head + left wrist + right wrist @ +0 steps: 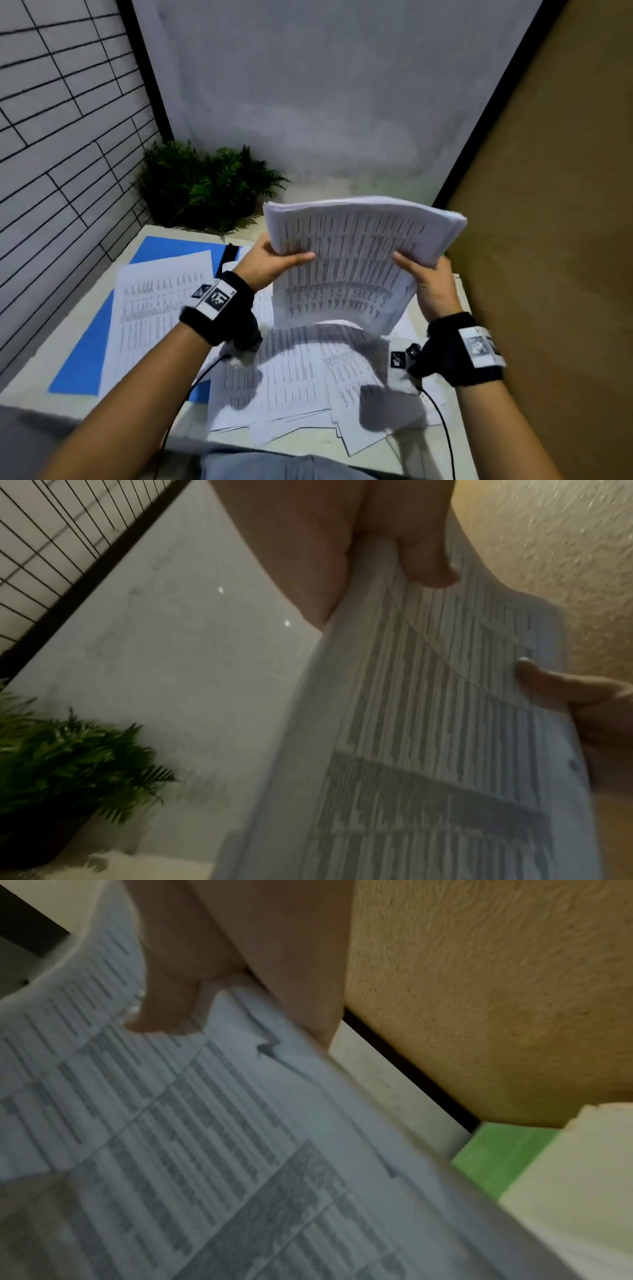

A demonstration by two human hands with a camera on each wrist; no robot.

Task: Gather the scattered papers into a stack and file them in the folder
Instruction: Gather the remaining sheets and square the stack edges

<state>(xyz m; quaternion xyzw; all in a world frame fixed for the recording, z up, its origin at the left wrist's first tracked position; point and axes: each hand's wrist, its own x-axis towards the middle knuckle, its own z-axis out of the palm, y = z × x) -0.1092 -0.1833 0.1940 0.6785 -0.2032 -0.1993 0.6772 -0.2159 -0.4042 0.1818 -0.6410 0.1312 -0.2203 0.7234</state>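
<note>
A thick stack of printed papers (352,253) is held up above the table, tilted toward me and sagging in the middle. My left hand (274,260) grips its left edge, thumb on the top sheet. My right hand (424,277) grips its right edge the same way. The left wrist view shows the stack (428,723) with my left thumb on it and my right hand's thumb (548,680) at its far side. Loose printed sheets (291,377) lie scattered on the table below. A blue folder (89,346) lies open at the left, partly under one sheet (154,308).
A potted fern (205,185) stands at the table's back left corner. A tiled wall runs along the left, a grey backdrop behind, and a brown textured panel (555,205) close on the right. Cables hang from both wristbands. The table's near edge is by my lap.
</note>
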